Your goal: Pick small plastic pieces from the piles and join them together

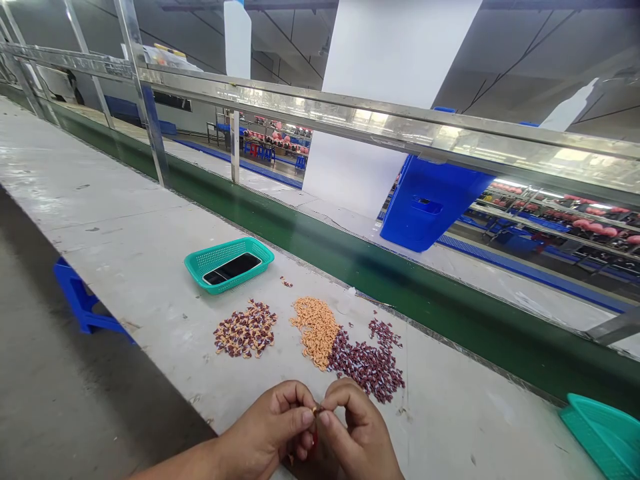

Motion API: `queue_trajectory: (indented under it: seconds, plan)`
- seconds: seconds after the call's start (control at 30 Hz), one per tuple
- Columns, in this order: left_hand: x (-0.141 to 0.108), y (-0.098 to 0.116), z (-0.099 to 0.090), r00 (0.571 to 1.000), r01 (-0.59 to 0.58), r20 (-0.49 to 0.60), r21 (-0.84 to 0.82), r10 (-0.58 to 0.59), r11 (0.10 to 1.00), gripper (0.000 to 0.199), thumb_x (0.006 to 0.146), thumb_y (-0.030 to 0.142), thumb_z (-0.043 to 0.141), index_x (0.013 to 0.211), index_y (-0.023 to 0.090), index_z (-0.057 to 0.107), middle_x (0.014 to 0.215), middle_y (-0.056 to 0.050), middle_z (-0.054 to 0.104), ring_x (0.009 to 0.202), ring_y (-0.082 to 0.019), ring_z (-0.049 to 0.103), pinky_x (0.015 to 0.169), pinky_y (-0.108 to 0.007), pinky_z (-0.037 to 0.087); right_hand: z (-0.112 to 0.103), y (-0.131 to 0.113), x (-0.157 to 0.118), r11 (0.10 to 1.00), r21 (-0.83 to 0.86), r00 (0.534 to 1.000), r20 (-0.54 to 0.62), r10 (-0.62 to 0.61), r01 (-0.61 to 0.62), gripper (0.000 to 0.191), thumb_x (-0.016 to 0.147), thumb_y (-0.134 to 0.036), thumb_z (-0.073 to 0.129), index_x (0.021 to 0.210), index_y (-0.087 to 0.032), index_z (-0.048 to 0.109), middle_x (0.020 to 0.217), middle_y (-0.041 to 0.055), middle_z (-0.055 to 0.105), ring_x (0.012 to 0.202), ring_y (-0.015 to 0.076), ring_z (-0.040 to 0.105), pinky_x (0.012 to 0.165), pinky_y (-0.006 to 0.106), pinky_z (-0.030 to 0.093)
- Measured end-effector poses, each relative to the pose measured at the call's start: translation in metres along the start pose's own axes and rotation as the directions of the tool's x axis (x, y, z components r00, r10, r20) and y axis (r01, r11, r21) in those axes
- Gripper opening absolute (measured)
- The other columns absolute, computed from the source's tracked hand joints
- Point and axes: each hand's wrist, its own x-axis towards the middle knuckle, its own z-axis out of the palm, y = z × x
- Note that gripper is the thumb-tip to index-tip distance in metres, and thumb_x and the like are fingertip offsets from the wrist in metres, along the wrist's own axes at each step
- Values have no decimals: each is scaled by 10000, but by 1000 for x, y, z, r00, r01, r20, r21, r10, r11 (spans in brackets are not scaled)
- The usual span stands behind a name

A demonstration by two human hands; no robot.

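My left hand (273,427) and my right hand (360,430) meet at the front edge of the workbench, fingertips nearly touching. Between my left thumb and forefinger is a small orange piece (315,411). The right thumb and forefinger are pinched against it; what they hold is too small to make out. A bit of red shows below the left fingers. Just beyond the hands lie a pile of small orange pieces (316,327) and an adjoining pile of dark maroon pieces (367,363). To their left is a pile of mixed orange-and-maroon pieces (246,329).
A green plastic basket (200,259) holding a phone (240,267) stands behind the mixed pile. Another green basket (607,433) is at the right edge. Beyond the bench (125,220) run a green conveyor belt (340,253) and a metal rail with a blue bin (430,200). A blue stool (83,300) stands left.
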Motion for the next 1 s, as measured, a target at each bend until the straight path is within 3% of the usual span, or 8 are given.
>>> queue_trajectory:
  seconds: [0.3,0.5,1.0]
  plan:
    - [-1,1,0,999,5,-45,4,-5,1000,307,653,366,754,709,170,524,557,22,587,529,-98,488,544,-229,309,6,0,-1,991,31,991,-23,132,-131,91,775,-152,561,708,-213,560,712,-6,570,696,159,582,649,261,453]
    - [3,1,-2,999,-21,-46,93,26,995,327,654,392,753,690,171,515,567,18,598,536,-101,496,537,-222,340,7,0,-2,987,67,988,-29,150,-148,114,807,-249,567,700,-209,569,702,7,588,690,170,587,651,276,459]
    - [0,-1,-3,993,-120,18,146,118,982,338,666,417,751,717,171,524,635,31,583,588,-102,510,576,-232,367,0,-3,-1,999,-33,1000,16,-2,2,60,805,-231,583,750,-208,579,711,4,577,667,150,574,616,254,457]
